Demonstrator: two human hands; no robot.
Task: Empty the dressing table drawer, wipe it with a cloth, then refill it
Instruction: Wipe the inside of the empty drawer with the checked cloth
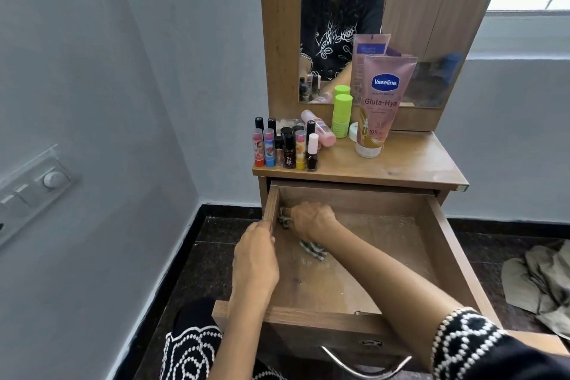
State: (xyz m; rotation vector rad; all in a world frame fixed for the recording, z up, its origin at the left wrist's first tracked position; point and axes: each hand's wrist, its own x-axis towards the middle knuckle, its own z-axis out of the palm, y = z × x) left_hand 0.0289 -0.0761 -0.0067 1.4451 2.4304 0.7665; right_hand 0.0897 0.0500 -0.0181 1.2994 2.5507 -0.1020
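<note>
Step in hand: we judge this to be the wiping stage; the drawer [447, 244] stands pulled out toward us and holds nothing but the cloth and our right hand.
Drawer: its floor shows pale scuffs and specks, most plainly toward the far right and along the near left.
Cloth: the cloth [313, 248], a dark checked rag, lies on the drawer floor at the far left corner, partly bunched under our hand, with a tail trailing toward the near side.
Right hand: our right hand [311, 219] reaches across into that far left corner, its grip curled closed around the bunched cloth and pressing it against the left wall.
Left hand: our left hand [256, 259] holds the drawer's left wall from outside, its grip narrow, thumb and fingers wrapped over the top edge, which seems to steady the drawer.
Worktop: the emptied things stand on the worktop [410, 163] above, with small lip balms and nail polish bottles [285, 145] grouped at the left, a green bottle [341, 116] behind them, and a pink lotion tube [379, 102] upright against the mirror [431, 25].
Floor: a crumpled grey-green fabric [539, 281] lies on the floor at the right.
Next move: we think the cloth should be drawn out of the corner and swept rightward over the dusty far floor, keeping pressure flat, before anything is put back.
</note>
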